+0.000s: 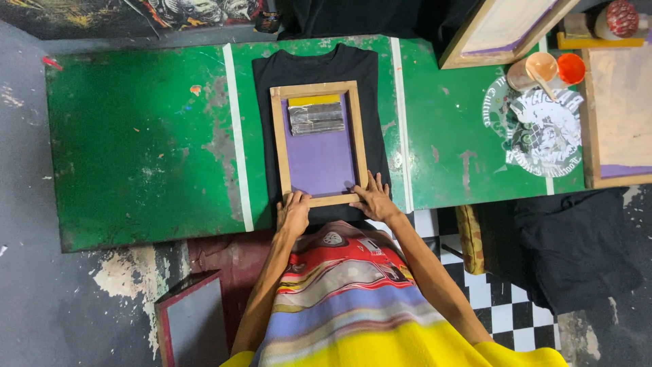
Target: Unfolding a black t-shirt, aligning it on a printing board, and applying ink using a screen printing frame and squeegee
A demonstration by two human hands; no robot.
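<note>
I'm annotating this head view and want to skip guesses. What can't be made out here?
- Black shirt: its middle is hidden under the wooden screen frame.
- Left hand and right hand: palms face down on the frame.
- Second frame: cut off by the top edge.

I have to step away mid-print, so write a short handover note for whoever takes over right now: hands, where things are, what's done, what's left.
Left hand: flat on the near left corner of the wooden screen frame, pressing down, holding nothing.
Right hand: fingers spread on the near right corner of the same frame.
The frame lies on a black T-shirt spread over the green table.
A squeegee rests inside the frame at the far end of the purple mesh.
Done: shirt laid out, frame placed on it.
Left: probably pulling the squeegee across and lifting the frame; I cannot tell if a pass was made.
</note>
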